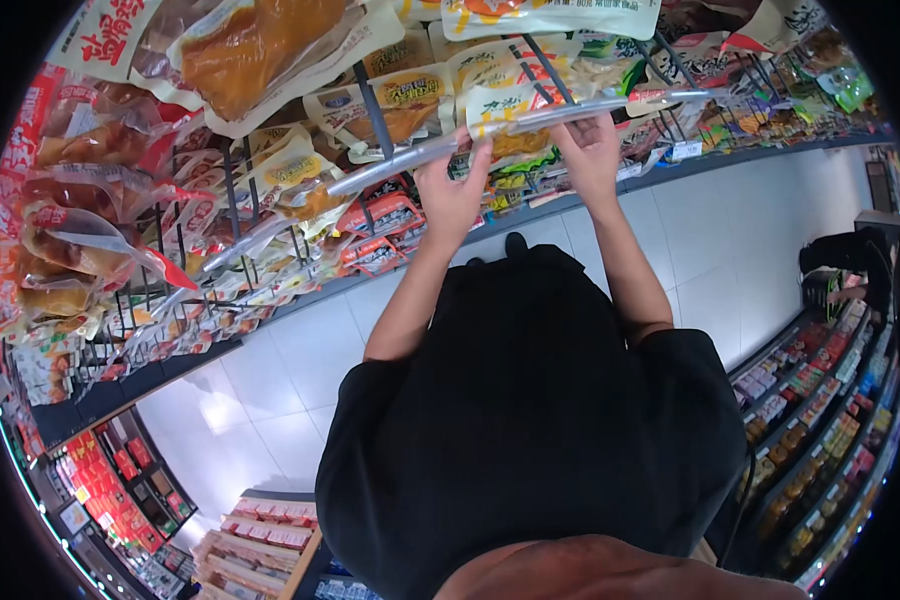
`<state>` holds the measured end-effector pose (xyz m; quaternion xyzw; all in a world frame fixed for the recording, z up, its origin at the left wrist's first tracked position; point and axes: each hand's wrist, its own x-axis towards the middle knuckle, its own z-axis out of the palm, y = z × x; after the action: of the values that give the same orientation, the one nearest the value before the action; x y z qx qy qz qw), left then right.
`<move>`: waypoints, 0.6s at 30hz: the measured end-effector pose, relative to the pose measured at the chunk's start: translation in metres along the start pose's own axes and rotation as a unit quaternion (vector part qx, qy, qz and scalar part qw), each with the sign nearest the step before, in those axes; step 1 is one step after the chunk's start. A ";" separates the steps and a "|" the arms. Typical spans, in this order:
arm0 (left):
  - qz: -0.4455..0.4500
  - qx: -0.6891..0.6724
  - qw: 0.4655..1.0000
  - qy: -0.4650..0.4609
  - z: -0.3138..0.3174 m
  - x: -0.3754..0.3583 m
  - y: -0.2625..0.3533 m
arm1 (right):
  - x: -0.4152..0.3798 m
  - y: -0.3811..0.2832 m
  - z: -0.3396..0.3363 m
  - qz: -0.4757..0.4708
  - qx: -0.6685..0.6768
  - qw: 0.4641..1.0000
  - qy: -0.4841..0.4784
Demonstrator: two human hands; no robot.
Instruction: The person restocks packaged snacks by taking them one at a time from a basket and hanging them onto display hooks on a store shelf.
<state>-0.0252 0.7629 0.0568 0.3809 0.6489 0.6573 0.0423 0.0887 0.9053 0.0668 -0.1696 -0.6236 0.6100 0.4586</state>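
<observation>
A cream snack packet (492,108) with green and orange lettering sits among the hanging packets, partly behind a clear rail (410,158). My left hand (452,195) pinches its lower left edge, thumb and fingers close together. At the lower right side of the same packet, my right hand (590,158) has its fingers curled against it, below the rail. The rail hides part of both grips. Just left of the packet hangs another cream packet (395,108) with brown food showing through its window.
Black hooks (373,110) stick out between rows of bagged food. A large packet (270,60) hangs close at upper left. Pale floor tiles (290,350) lie below the shelf. Stocked shelves (820,440) stand at right, where another person (855,265) in dark clothes bends over.
</observation>
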 end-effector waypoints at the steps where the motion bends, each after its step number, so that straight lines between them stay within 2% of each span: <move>1: 0.006 0.023 1.000 -0.003 -0.002 -0.001 -0.011 | -0.003 0.002 -0.002 0.012 0.010 1.000 -0.006; 2: 0.004 0.019 1.000 -0.006 -0.003 -0.006 -0.020 | -0.006 0.005 -0.003 0.013 0.006 1.000 -0.003; 4: -0.039 0.032 0.998 -0.040 -0.006 -0.009 -0.022 | -0.010 0.009 -0.003 0.051 -0.020 0.997 -0.056; 6: -0.037 0.032 0.997 -0.054 -0.005 -0.012 -0.033 | -0.019 0.013 -0.002 0.069 -0.012 0.996 -0.054; 8: -0.025 -0.017 0.999 -0.016 -0.002 -0.016 -0.035 | -0.025 0.017 -0.002 0.057 -0.048 0.996 -0.050; 10: -0.023 -0.011 0.999 -0.026 -0.004 -0.019 -0.030 | -0.032 0.014 -0.004 0.065 -0.050 0.996 -0.046; 12: -0.044 -0.039 0.997 -0.053 -0.005 -0.021 -0.025 | -0.038 0.018 -0.011 0.062 -0.130 0.989 -0.045; 14: -0.056 -0.047 0.995 -0.071 -0.006 -0.026 -0.027 | -0.048 0.033 -0.023 0.059 -0.139 0.988 -0.033; 16: -0.055 -0.062 0.996 -0.024 -0.005 -0.035 -0.024 | -0.061 0.026 -0.028 0.076 -0.168 0.983 -0.012; 18: -0.081 -0.087 0.992 -0.038 -0.004 -0.043 -0.024 | -0.075 0.027 -0.039 0.078 -0.192 0.978 0.001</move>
<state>-0.0075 0.7400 0.0165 0.3467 0.6161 0.6905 0.1530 0.1485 0.8768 0.0083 -0.3032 -0.7134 0.5127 0.3692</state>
